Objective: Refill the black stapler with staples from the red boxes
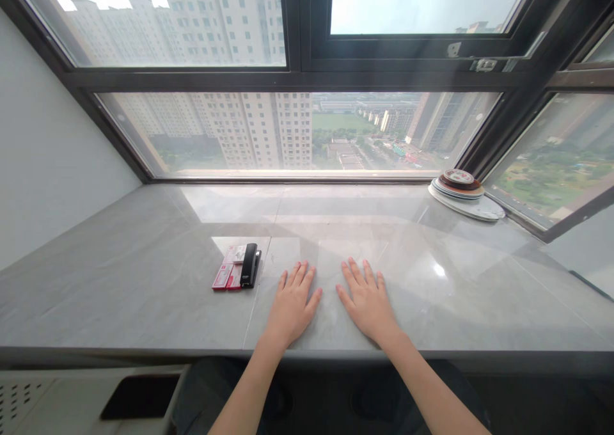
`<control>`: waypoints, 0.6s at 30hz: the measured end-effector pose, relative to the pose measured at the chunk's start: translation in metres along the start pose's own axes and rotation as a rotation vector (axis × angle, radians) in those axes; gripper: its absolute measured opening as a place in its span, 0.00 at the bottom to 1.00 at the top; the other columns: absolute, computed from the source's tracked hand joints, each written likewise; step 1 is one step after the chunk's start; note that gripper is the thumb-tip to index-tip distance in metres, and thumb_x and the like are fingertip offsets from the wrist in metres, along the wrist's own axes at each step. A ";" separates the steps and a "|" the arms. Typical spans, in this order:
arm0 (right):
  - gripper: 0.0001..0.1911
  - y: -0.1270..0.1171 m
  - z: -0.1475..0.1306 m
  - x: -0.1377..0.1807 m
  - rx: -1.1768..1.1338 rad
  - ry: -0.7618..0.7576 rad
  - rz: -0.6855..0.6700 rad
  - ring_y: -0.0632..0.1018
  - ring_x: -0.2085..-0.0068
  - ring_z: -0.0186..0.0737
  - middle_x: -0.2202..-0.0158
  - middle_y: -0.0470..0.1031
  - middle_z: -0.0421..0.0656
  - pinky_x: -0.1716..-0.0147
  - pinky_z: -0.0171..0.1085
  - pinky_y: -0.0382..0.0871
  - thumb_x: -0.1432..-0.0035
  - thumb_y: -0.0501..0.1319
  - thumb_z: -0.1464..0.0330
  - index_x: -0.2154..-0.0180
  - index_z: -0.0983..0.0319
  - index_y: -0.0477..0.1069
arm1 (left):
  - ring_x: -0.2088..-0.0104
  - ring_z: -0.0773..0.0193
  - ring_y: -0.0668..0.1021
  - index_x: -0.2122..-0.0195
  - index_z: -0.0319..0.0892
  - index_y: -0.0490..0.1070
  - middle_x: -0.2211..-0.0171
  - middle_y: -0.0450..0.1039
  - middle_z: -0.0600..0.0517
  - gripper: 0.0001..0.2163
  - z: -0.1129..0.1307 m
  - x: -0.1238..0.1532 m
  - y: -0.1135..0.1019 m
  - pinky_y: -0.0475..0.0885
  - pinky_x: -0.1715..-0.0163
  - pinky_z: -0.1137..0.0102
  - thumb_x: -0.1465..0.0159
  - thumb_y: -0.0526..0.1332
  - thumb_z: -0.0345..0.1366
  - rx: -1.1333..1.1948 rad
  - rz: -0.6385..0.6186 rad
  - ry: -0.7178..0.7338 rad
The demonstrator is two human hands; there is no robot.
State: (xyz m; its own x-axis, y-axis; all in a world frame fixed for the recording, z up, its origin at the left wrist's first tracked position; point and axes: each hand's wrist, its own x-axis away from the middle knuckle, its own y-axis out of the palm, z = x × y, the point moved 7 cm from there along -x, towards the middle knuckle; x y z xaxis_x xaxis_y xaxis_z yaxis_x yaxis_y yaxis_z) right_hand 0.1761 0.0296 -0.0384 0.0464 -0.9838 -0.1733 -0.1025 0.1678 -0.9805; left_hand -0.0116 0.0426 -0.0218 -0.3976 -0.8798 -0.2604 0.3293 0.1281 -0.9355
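Observation:
My left hand [292,302] lies flat on the grey stone sill [144,281], palm down, with its fingers spread and nothing in it. To its right, a short gap away, my right hand [367,299] rests palm down in the same way, also holding nothing. A black stapler [248,265] lies to the left of my left hand, apart from it. Against the stapler's left side are several small red and white boxes [223,275], with a small pale box [238,254] at the back, close to the stapler.
A stack of plates [466,210] stands at the back right corner by the dark window frame [297,80]. Below the sill's front edge at the left, a black phone-like slab [139,396] lies on a pale surface. A white wall [57,147] bounds the left side.

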 end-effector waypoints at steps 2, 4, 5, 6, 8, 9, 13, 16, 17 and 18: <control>0.34 0.000 0.000 0.000 -0.003 0.001 -0.002 0.41 0.24 0.58 0.22 0.41 0.38 0.29 0.63 0.36 0.26 0.41 0.50 0.24 0.51 0.46 | 0.25 0.54 0.53 0.27 0.50 0.54 0.25 0.49 0.49 0.25 0.000 0.000 0.000 0.51 0.28 0.49 0.23 0.48 0.47 0.003 0.000 -0.001; 0.34 0.000 -0.001 0.000 -0.006 0.001 -0.009 0.41 0.24 0.58 0.22 0.41 0.38 0.29 0.63 0.36 0.26 0.41 0.50 0.24 0.51 0.46 | 0.25 0.54 0.53 0.27 0.50 0.55 0.25 0.49 0.49 0.25 -0.001 0.000 0.000 0.51 0.28 0.49 0.23 0.48 0.47 0.006 0.002 0.000; 0.34 0.000 -0.001 0.000 -0.007 0.001 -0.011 0.41 0.24 0.58 0.22 0.41 0.38 0.29 0.63 0.36 0.26 0.41 0.50 0.24 0.51 0.46 | 0.25 0.54 0.53 0.27 0.50 0.55 0.25 0.50 0.49 0.25 -0.001 0.000 0.000 0.51 0.28 0.48 0.23 0.48 0.47 0.007 0.003 0.002; 0.34 0.001 -0.001 0.000 -0.007 0.002 -0.011 0.41 0.24 0.58 0.22 0.41 0.38 0.29 0.63 0.36 0.26 0.41 0.50 0.24 0.51 0.46 | 0.25 0.54 0.53 0.27 0.50 0.55 0.25 0.50 0.49 0.25 -0.001 0.000 0.000 0.50 0.27 0.48 0.23 0.48 0.47 0.007 0.003 0.003; 0.34 0.000 -0.001 0.000 -0.004 0.004 -0.008 0.41 0.24 0.57 0.22 0.41 0.37 0.29 0.63 0.36 0.26 0.41 0.50 0.24 0.51 0.46 | 0.25 0.54 0.53 0.27 0.50 0.54 0.25 0.50 0.49 0.25 -0.001 0.000 0.000 0.50 0.27 0.49 0.23 0.48 0.47 0.004 0.001 0.003; 0.34 0.000 -0.001 0.000 -0.003 0.004 -0.006 0.41 0.24 0.57 0.22 0.41 0.37 0.29 0.63 0.36 0.26 0.41 0.50 0.24 0.50 0.46 | 0.25 0.54 0.53 0.27 0.50 0.54 0.25 0.49 0.49 0.25 -0.001 0.000 0.000 0.50 0.27 0.49 0.23 0.48 0.47 0.001 -0.002 0.001; 0.34 0.000 0.000 0.000 -0.002 -0.001 -0.004 0.41 0.24 0.57 0.22 0.41 0.37 0.29 0.62 0.36 0.26 0.41 0.50 0.25 0.51 0.46 | 0.25 0.54 0.52 0.26 0.50 0.53 0.24 0.48 0.50 0.25 -0.001 0.000 0.002 0.50 0.27 0.50 0.23 0.47 0.47 -0.007 -0.017 0.001; 0.34 0.001 0.000 0.000 -0.001 -0.001 -0.002 0.41 0.24 0.57 0.22 0.41 0.37 0.29 0.62 0.36 0.26 0.41 0.50 0.25 0.51 0.47 | 0.25 0.55 0.52 0.26 0.50 0.53 0.24 0.48 0.50 0.25 -0.001 0.000 0.002 0.50 0.27 0.51 0.23 0.47 0.47 -0.009 -0.015 0.001; 0.34 0.001 0.000 0.000 0.000 -0.001 0.000 0.41 0.24 0.58 0.22 0.41 0.38 0.29 0.62 0.36 0.26 0.41 0.50 0.25 0.51 0.47 | 0.25 0.55 0.52 0.26 0.50 0.53 0.24 0.48 0.49 0.25 -0.001 0.000 0.002 0.50 0.27 0.51 0.23 0.47 0.47 -0.009 -0.014 0.001; 0.34 0.001 0.001 0.000 0.001 -0.001 0.003 0.41 0.24 0.58 0.22 0.41 0.38 0.29 0.62 0.36 0.26 0.41 0.50 0.25 0.51 0.47 | 0.25 0.55 0.52 0.26 0.49 0.53 0.24 0.48 0.49 0.25 -0.001 0.000 0.002 0.50 0.27 0.51 0.23 0.47 0.46 -0.008 -0.013 0.001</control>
State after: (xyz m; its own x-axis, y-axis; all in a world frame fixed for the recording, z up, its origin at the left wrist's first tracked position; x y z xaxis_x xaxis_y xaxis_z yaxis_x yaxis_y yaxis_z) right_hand 0.1767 0.0295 -0.0391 0.0471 -0.9832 -0.1764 -0.1017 0.1710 -0.9800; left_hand -0.0123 0.0431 -0.0239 -0.4023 -0.8810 -0.2488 0.3172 0.1209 -0.9406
